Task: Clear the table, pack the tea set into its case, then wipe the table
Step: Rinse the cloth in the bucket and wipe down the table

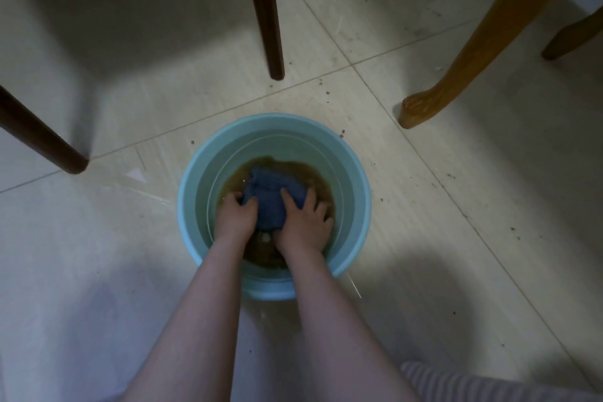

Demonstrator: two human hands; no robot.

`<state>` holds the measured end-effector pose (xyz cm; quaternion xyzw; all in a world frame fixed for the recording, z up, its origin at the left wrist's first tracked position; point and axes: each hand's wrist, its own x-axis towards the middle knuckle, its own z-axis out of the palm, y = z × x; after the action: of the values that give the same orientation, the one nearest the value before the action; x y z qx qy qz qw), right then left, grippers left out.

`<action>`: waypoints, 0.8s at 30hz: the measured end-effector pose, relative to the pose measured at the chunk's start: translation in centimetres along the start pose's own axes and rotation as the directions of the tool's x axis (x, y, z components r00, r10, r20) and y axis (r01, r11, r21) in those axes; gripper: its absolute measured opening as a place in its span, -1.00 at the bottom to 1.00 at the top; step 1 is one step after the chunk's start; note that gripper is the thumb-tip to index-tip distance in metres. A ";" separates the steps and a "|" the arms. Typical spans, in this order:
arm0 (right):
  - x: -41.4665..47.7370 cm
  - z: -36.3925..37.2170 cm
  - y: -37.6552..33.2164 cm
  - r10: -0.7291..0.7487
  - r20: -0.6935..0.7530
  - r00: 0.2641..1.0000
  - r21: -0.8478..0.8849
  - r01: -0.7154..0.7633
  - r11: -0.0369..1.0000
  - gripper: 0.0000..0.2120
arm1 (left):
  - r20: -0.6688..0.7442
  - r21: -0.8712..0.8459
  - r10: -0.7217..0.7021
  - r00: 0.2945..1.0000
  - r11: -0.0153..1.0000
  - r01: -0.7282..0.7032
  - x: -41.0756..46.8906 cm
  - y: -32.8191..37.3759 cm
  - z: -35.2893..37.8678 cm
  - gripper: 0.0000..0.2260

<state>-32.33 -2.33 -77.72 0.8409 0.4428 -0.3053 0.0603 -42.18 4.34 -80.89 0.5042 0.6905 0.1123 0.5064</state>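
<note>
Blue cloth [272, 196] in light-blue bucket [192, 186] of brownish water [303, 170], on tiled floor [456, 238]. Left hand [235, 215] gripping cloth's left edge; right hand [301, 223] clutching its right side, fingers curled. Chair legs [264, 10] beyond.

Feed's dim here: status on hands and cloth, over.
Left hand, right hand both grip blue cloth. Cloth down in bucket, brown water. Nothing in the way.
</note>
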 end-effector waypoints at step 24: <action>-1.1 -4.6 -3.6 0.133 -0.599 0.789 0.600 0.333 0.727 -0.62 | 0.288 -0.762 0.003 0.958 0.606 0.227 -7.0 7.3 -0.7 -0.82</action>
<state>-33.48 0.73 -72.82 0.8279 0.3424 -0.1628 -0.4133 -38.60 2.33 -71.62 0.1958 0.5282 0.3046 0.7681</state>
